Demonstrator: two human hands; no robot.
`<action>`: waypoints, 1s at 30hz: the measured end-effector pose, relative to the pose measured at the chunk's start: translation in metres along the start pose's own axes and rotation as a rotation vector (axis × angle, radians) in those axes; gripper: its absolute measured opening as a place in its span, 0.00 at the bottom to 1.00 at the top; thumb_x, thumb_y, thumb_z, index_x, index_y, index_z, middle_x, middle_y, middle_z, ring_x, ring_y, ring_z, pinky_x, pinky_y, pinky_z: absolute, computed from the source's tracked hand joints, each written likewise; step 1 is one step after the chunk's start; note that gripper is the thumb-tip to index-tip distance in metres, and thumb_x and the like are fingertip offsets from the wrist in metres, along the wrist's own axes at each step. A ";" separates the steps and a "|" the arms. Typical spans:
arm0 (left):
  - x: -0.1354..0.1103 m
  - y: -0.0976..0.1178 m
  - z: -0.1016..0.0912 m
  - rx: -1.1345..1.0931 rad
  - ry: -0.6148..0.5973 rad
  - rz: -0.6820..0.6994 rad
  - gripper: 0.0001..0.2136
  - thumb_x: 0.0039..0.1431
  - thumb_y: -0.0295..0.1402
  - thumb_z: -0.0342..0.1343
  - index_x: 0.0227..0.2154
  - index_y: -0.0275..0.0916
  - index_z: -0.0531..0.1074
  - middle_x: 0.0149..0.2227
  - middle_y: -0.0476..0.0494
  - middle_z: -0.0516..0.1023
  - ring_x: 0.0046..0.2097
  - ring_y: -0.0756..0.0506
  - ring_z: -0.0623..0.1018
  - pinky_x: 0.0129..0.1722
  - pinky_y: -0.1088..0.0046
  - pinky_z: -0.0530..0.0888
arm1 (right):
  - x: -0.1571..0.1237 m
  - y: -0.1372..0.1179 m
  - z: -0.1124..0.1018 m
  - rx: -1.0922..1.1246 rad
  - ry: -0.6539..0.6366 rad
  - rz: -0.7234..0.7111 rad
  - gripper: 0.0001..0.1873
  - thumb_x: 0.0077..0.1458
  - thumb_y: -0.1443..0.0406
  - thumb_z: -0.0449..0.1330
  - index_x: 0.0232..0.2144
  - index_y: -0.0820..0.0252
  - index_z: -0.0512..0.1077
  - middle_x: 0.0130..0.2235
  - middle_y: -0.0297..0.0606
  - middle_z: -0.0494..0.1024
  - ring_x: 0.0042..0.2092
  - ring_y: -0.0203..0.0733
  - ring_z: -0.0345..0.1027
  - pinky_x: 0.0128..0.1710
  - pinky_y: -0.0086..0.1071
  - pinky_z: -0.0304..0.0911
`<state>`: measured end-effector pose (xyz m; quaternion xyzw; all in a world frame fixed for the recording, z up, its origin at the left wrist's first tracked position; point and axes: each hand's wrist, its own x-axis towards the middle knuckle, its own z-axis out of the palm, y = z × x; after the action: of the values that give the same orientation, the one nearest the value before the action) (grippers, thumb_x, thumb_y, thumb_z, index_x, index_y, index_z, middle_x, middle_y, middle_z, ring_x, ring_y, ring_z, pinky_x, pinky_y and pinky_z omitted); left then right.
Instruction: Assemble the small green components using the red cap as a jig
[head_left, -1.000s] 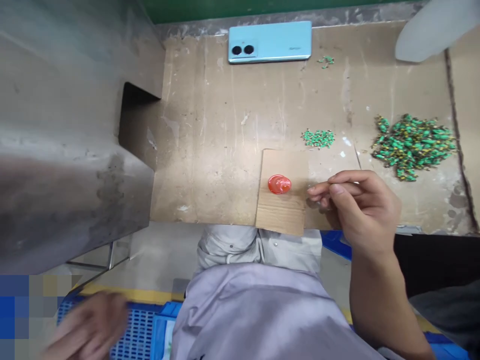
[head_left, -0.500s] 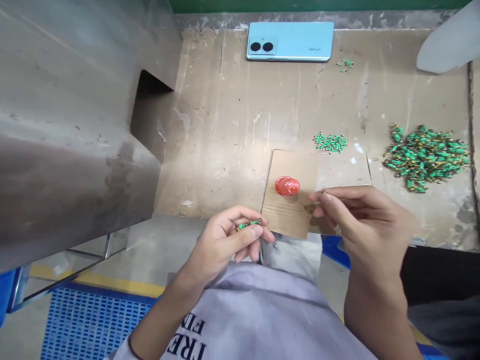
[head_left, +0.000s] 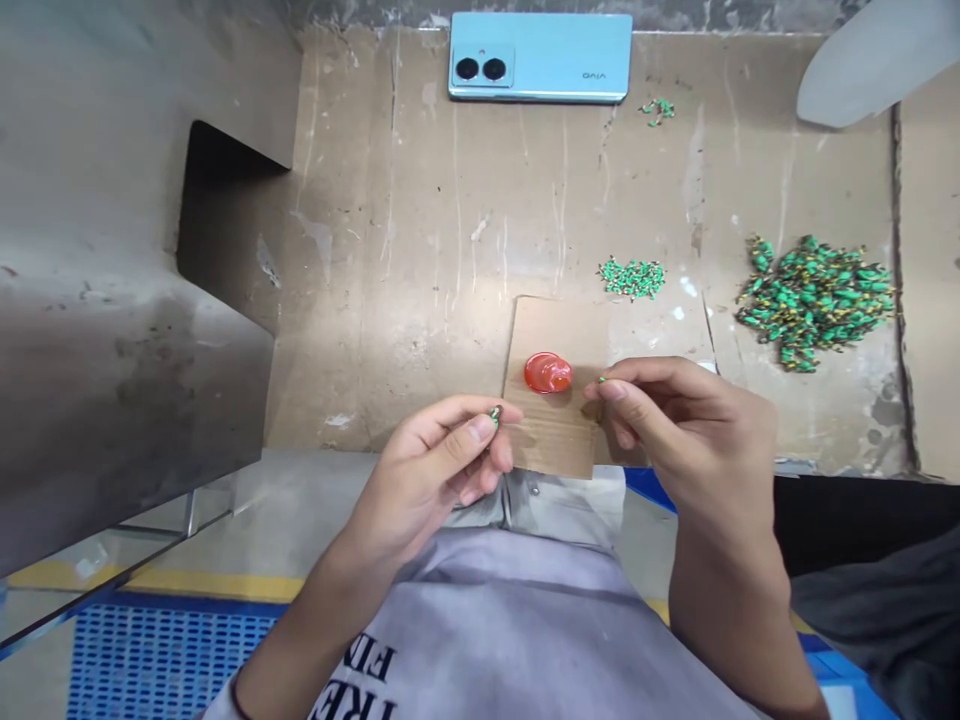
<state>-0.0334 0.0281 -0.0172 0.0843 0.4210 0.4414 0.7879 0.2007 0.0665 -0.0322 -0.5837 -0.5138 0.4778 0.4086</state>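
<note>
My left hand (head_left: 427, 470) pinches a small green bead-like piece (head_left: 495, 416) with dark ends between thumb and forefinger; the other fingers curl loosely below. My right hand (head_left: 697, 440) is closed in a pinch, a tiny green piece (head_left: 601, 380) just showing at its fingertips. Between the two hands, a glossy red cup-like thing (head_left: 547, 373) sits on a cardboard piece (head_left: 555, 450) at the table's near edge. Beyond my right hand lies a small heap of tiny green pieces (head_left: 632, 278). A larger heap of green and gold pieces (head_left: 817, 300) lies farther right.
A light blue phone (head_left: 540, 60) lies face down at the back of the table (head_left: 420, 250). Near it are a few loose green bits (head_left: 658, 111). A whitish rounded object (head_left: 874, 65) stands at the back right. A metal housing (head_left: 135, 350) borders the left side.
The view has shifted, so the table items appear farther left. My left hand has come closer to the red thing, and its fingers have turned the green piece; two pieces showed there before.
</note>
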 end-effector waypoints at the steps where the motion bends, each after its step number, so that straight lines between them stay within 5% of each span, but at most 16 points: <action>1: 0.001 0.000 0.000 0.001 -0.009 0.002 0.10 0.64 0.37 0.80 0.44 0.38 0.91 0.28 0.49 0.84 0.25 0.57 0.76 0.24 0.88 0.70 | 0.000 0.000 0.000 -0.011 -0.021 0.011 0.09 0.66 0.56 0.77 0.37 0.53 0.87 0.29 0.33 0.85 0.22 0.32 0.68 0.20 0.27 0.66; 4: 0.003 0.002 0.001 -0.007 -0.045 0.009 0.11 0.66 0.36 0.78 0.49 0.39 0.89 0.29 0.49 0.86 0.25 0.57 0.77 0.25 0.89 0.72 | 0.000 0.001 -0.001 -0.058 -0.076 0.014 0.09 0.70 0.56 0.73 0.40 0.53 0.86 0.34 0.35 0.88 0.24 0.31 0.68 0.22 0.26 0.65; 11: 0.007 0.002 -0.001 -0.033 -0.116 0.025 0.13 0.64 0.33 0.80 0.38 0.38 0.79 0.36 0.42 0.93 0.30 0.49 0.89 0.22 0.86 0.75 | -0.003 -0.001 0.004 -0.067 -0.038 0.062 0.07 0.67 0.59 0.75 0.37 0.54 0.87 0.33 0.35 0.88 0.22 0.30 0.66 0.20 0.25 0.63; 16: 0.011 0.002 -0.001 -0.033 -0.116 0.025 0.13 0.59 0.33 0.83 0.36 0.36 0.84 0.36 0.44 0.93 0.32 0.49 0.90 0.24 0.86 0.78 | -0.003 -0.002 0.010 -0.032 0.008 0.115 0.13 0.61 0.56 0.79 0.33 0.57 0.85 0.27 0.36 0.85 0.20 0.32 0.65 0.17 0.26 0.62; 21: 0.010 -0.001 -0.003 0.089 -0.058 0.038 0.15 0.61 0.36 0.82 0.46 0.37 0.87 0.35 0.42 0.91 0.30 0.48 0.87 0.27 0.80 0.79 | -0.001 0.006 0.011 -0.066 0.018 0.065 0.11 0.62 0.57 0.78 0.33 0.57 0.84 0.27 0.36 0.85 0.21 0.33 0.66 0.18 0.27 0.62; 30: 0.010 -0.004 -0.004 0.099 -0.072 0.078 0.10 0.64 0.38 0.80 0.41 0.39 0.89 0.36 0.43 0.91 0.32 0.49 0.87 0.31 0.79 0.82 | 0.001 0.008 0.012 -0.083 0.021 0.030 0.10 0.62 0.58 0.78 0.33 0.55 0.84 0.28 0.36 0.86 0.23 0.35 0.70 0.19 0.26 0.64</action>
<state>-0.0308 0.0323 -0.0281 0.1556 0.4101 0.4470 0.7796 0.1909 0.0661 -0.0424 -0.6128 -0.5200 0.4558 0.3824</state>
